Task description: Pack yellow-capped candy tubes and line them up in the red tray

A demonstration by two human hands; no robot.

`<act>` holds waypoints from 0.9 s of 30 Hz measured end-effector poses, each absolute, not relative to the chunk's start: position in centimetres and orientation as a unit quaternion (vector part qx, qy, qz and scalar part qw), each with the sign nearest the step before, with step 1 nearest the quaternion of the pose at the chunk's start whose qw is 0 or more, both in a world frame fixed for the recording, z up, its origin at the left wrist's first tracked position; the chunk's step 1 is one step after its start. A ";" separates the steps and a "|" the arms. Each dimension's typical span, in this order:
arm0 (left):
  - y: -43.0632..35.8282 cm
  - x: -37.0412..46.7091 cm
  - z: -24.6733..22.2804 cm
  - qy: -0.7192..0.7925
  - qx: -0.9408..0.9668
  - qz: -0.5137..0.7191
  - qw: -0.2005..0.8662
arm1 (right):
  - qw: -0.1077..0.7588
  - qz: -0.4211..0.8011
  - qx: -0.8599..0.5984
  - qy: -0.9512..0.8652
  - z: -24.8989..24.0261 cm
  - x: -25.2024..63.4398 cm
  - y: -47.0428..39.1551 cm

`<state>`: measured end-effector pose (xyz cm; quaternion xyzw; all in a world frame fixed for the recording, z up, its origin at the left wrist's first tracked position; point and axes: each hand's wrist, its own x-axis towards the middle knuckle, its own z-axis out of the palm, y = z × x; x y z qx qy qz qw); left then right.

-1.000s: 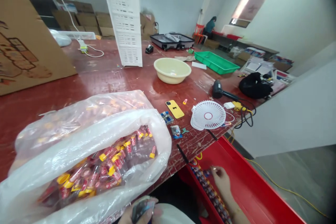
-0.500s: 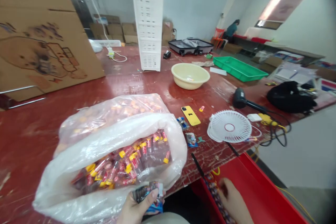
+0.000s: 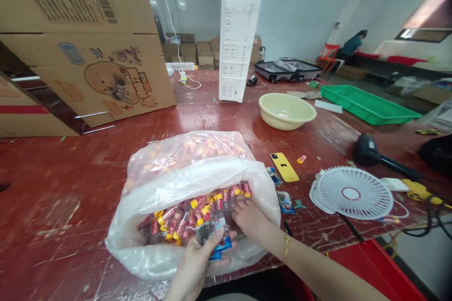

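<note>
A large translucent plastic bag (image 3: 123, 230) lies open on the red table, full of small clear tubes with yellow caps (image 3: 181, 225). At the bag's near rim, my left hand (image 3: 201, 256) grips several small blue-and-black packets (image 3: 221, 244), thumb on top. My right hand (image 3: 249, 218) reaches into the right side of the bag beside the tubes, fingers bent; whether it holds anything is hidden. A gold bracelet circles the right wrist.
A yellow phone (image 3: 285, 167), loose packets (image 3: 285, 202) and a white fan (image 3: 351, 193) are right of the bag. Behind stand a cream basin (image 3: 286, 112), green tray (image 3: 367, 104) and white rack (image 3: 236, 47). A cardboard box (image 3: 116, 56) is at left; a red bin (image 3: 374, 268) sits lower right.
My right hand has moved from the red bin into the bag. My left hand still holds the packets, now over the bag's near edge. The view has swung left.
</note>
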<state>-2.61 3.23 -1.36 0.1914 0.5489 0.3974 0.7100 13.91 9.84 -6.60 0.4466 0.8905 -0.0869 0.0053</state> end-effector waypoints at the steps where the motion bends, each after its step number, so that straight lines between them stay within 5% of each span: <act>1: 3.3 -2.7 -1.5 0.541 0.205 0.402 0.710 | -0.033 -0.105 0.444 0.889 -6.0 14.4 9.7; 6: 3.6 -2.5 -2.4 0.537 0.268 0.392 0.697 | -0.399 -0.309 0.469 0.725 -2.0 16.5 7.9; 9: 3.9 -2.0 -2.9 0.548 0.305 0.382 0.679 | -0.500 -0.316 0.457 0.665 0.0 16.8 7.0; 15: 4.2 -1.6 -3.3 0.530 0.364 0.356 0.678 | -0.450 -0.300 0.402 0.739 2.2 16.6 7.3; 27: 3.4 -0.6 -1.5 0.479 0.163 0.378 0.775 | -0.440 -0.578 0.402 0.558 -2.3 15.1 6.4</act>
